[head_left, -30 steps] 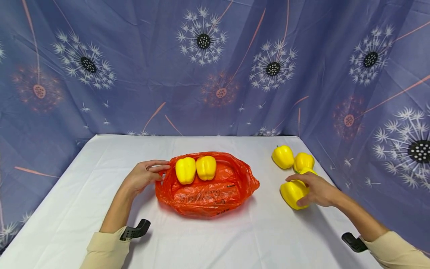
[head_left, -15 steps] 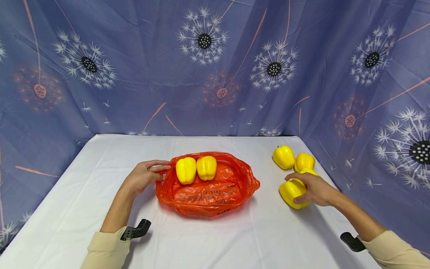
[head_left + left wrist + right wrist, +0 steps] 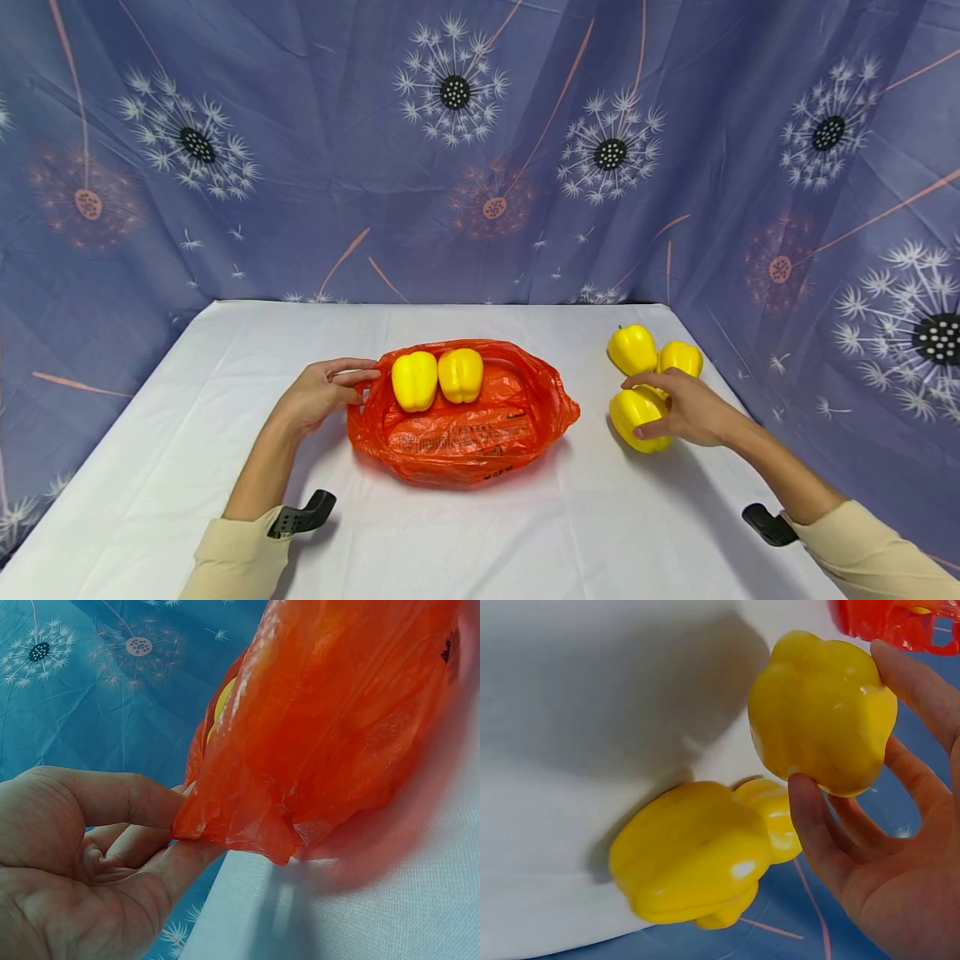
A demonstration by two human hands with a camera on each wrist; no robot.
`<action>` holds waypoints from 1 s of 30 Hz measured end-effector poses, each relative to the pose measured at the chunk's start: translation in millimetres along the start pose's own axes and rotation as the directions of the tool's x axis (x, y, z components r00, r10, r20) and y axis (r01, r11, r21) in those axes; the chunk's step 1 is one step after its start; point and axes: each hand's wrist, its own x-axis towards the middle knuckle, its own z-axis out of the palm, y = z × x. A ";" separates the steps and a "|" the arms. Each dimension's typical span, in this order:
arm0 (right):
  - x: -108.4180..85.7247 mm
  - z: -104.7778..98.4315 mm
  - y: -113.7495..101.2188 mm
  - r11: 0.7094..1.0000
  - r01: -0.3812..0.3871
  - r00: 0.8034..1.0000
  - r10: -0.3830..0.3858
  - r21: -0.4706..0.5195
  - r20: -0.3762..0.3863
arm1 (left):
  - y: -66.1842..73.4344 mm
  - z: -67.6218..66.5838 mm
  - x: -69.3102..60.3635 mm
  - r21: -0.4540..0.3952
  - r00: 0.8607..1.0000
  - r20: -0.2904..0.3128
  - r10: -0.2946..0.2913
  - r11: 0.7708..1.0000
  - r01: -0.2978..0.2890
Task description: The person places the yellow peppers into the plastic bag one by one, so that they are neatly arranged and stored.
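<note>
An opened red plastic bag (image 3: 465,433) lies mid-table, with two yellow bell peppers (image 3: 414,381) inside along its far side. The left hand (image 3: 318,396) pinches the bag's left edge; in the left wrist view the hand (image 3: 112,855) has thumb and fingers on the red film (image 3: 300,742). At the right, the right hand (image 3: 693,407) grips a yellow pepper (image 3: 636,419). The right wrist view shows this pepper (image 3: 821,712) between thumb and fingers of the hand (image 3: 900,862), above the white cloth and apart from the other peppers (image 3: 694,851).
Beyond the right hand lie other yellow peppers (image 3: 632,349) near the table's back right. White cloth (image 3: 465,542) covers the table. A blue curtain with dandelion prints (image 3: 337,167) hangs behind and at both sides.
The right hand has moved left and slightly away from the camera, with the gripped pepper moving along. The left hand and the bag stay in place.
</note>
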 end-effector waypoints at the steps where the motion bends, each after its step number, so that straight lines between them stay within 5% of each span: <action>1: 2.6 0.1 -1.7 1.000 0.000 1.000 0.000 0.000 -0.007 | -0.5 -0.3 0.0 0.000 1.000 0.002 0.001 1.000 -0.001; 30: 74.2 -27.8 -59.1 0.999 -0.045 0.992 0.046 0.016 -0.117 | 0.5 -1.1 -1.1 -0.025 1.000 0.005 0.006 1.000 -0.006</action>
